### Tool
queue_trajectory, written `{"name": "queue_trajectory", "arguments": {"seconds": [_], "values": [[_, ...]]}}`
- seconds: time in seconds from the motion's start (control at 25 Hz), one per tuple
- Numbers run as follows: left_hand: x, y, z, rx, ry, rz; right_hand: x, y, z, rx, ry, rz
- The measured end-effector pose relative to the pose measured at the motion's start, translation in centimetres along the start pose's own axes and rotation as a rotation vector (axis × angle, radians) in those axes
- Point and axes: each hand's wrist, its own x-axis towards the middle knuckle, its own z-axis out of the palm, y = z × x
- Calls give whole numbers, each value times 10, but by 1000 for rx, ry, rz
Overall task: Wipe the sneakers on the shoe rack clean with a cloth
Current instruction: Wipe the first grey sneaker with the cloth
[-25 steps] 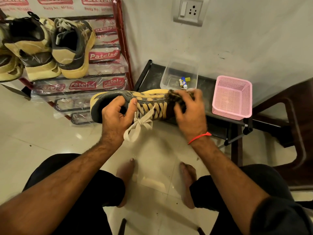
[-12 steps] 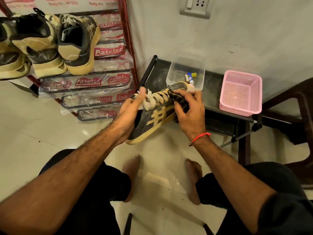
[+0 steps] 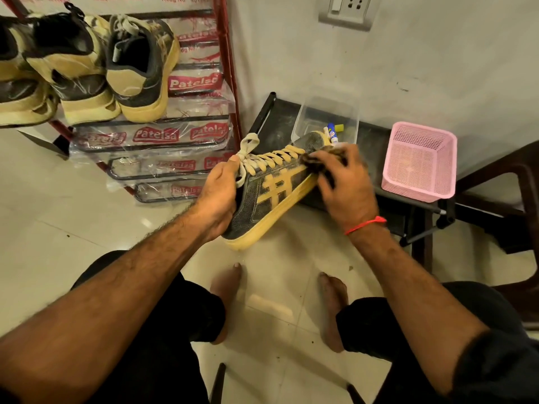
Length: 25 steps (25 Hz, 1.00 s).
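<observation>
A dark grey sneaker (image 3: 262, 205) with yellow stripes, yellow sole and cream laces hangs in the air in front of me, toe pointing away to the right. My left hand (image 3: 218, 196) grips its heel end, thumb up by the lace bow. My right hand (image 3: 341, 182) holds a dark bunched cloth (image 3: 313, 164) and presses it onto the sneaker's forefoot near the laces. Several other grey-and-yellow sneakers (image 3: 137, 68) stand heel-out on the red shoe rack (image 3: 227, 83) at the upper left.
A low black stand (image 3: 277, 118) by the wall carries a clear plastic tub (image 3: 326, 121) with small tubes and a pink mesh basket (image 3: 420, 161). A dark chair (image 3: 513, 182) is at right. My bare feet rest on the tiled floor (image 3: 73, 199) below the sneaker.
The sneaker has been turned from lying sideways, laces toward me, to toe pointing away with its striped side showing. My left hand shifted to the heel; the cloth stays at the forefoot.
</observation>
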Motion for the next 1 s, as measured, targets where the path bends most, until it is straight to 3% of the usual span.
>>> {"name": "queue_trajectory", "arguments": {"seconds": [0.08,0.2,0.32,0.44,0.52,0.56,0.68,0.76,0.92,1.0], "values": [[4,-2,-2,19,25,-2,-6,-2,3,60,-31,39],[5,-5,-3,52,33,12,-39,-62,15,208,-172,-192],[6,-5,-3,10,17,18,-38,-75,13,147,-271,-342],[6,-6,-2,28,-19,41,-3,-24,-3,74,-63,-102],[6,-10,-3,114,-45,85,3,-4,-10,18,-11,110],[6,-11,-4,172,-52,116,-1,-8,-8,29,-16,133],[5,-11,-9,313,-55,232,-23,-45,-2,151,-126,-106],[3,-9,-10,338,-60,283,-18,-43,-7,148,-147,-145],[-2,-10,-9,425,-105,357,13,16,-31,26,6,210],[-2,-13,-11,470,-134,377,15,30,-34,42,56,281]]}}
